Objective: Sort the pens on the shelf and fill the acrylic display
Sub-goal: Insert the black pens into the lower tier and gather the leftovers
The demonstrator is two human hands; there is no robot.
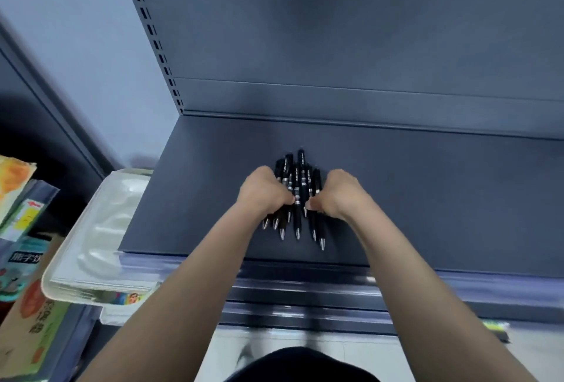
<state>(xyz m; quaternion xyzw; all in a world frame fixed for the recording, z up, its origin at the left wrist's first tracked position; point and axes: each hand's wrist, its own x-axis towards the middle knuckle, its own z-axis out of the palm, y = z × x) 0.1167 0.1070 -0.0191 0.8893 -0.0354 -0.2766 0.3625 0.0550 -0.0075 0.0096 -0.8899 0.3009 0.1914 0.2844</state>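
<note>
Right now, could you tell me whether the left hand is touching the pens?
Touching: the head view shows the left hand curled round the pens.

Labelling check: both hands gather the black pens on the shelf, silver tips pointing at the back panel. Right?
One error. The head view shows the silver tips pointing toward the person, at the front edge of the shelf, away from the back panel. Otherwise right: left hand and right hand gather the black pens.

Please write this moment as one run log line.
left hand: grips pens | right hand: grips pens | pens: bunched, tips toward person | on shelf
</note>
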